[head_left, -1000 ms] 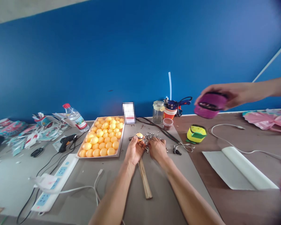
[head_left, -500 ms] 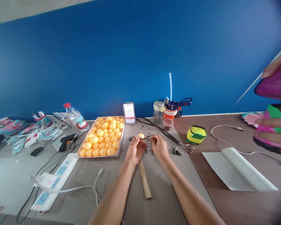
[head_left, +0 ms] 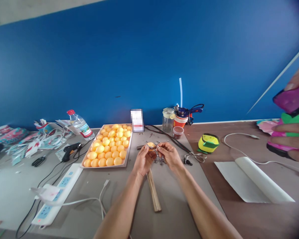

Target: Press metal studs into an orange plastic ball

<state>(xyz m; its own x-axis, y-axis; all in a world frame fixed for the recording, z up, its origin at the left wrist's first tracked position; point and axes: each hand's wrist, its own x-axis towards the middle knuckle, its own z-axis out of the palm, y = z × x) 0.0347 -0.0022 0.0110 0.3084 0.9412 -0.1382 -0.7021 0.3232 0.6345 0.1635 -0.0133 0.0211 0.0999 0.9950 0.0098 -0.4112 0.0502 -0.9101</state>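
My left hand [head_left: 143, 162] is closed on an orange ping-pong ball [head_left: 150, 145], with a dark and silvery band of something small across its near side. Close beside the ball, the fingertips of my right hand [head_left: 170, 156] are pinched together on a small shiny metal piece [head_left: 157, 148]. Its exact kind is too small to tell. Below and behind my fingers, several loose metal bits [head_left: 160, 161] are scattered on the table. A flat wooden stick [head_left: 153, 192] lies between my forearms, its far part hidden under my left hand.
Left of my hands stands a shallow box [head_left: 128, 148] filled with orange balls. A power strip [head_left: 57, 196], glue gun [head_left: 71, 151] and bottle [head_left: 82, 125] are further left. On the right are a yellow-green strap roll [head_left: 208, 142], a paper roll [head_left: 259, 181] and another person's hand [head_left: 292, 132] holding colourful material.
My right hand has moved left from over the loose metal bits to the ball, bringing a small metal piece to it. My left hand has stayed in place. The other person's hands have shifted slightly.
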